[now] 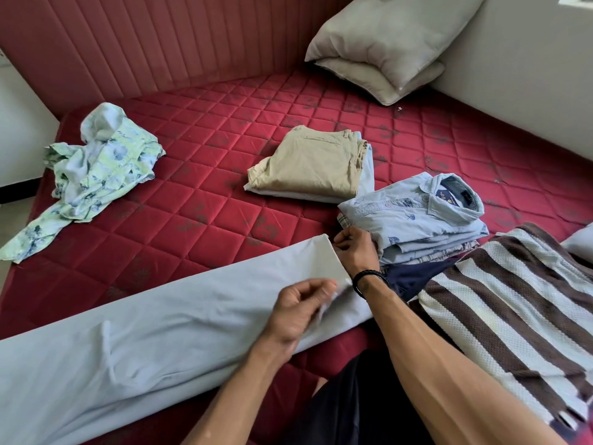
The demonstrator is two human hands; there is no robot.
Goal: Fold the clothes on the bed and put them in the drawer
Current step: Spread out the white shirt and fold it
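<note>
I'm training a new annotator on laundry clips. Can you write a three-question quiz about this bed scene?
1. True or false: the green floral shirt is already folded.
2. Multiple choice: what lies directly under the folded khaki trousers? A) a pale blue folded garment B) a pillow C) the striped towel
3. Which end of the long pale blue garment are the left hand and right hand working at, as the camera sees it?

Key
1. False; it lies crumpled on the red mattress.
2. A.
3. The right end, beside the stack topped by the light blue collared shirt.
</note>
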